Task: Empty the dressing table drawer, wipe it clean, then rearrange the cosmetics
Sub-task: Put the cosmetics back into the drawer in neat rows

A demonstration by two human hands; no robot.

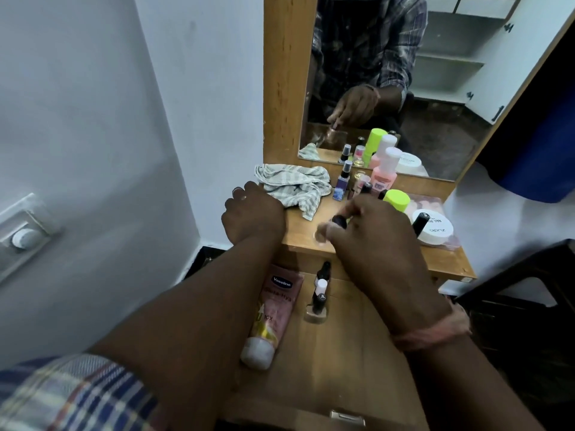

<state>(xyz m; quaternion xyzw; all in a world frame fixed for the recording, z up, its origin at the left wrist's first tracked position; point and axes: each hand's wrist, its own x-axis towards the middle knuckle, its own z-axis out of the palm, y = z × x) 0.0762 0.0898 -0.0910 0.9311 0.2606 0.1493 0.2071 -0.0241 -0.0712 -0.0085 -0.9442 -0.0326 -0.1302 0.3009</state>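
At the far left, a white wall switch plate (25, 227) is seen on the grey wall. Next, the left hand (252, 211) is rested at the left edge of the wooden surface (448, 262), fingers curled over the corner; nothing can be seen held in it. Just beside it, a striped cloth (295, 185) is bunched on the surface below the mirror (404, 88). Below, in the open drawer (351, 353), a pink tube (273, 309) marked "Vaseline" is laid along the left wall, with three small bottles (320, 290) stood upright near it; bare drawer floor is left to their right. Over the front edge of the surface, a small dark-capped bottle (337, 223) is pinched by the right hand (373, 241). Further right, a pink bottle (384, 172), a lime-capped container (396, 199) and a white jar (434, 228) reading "zudio" upside down are crowded toward the right edge.
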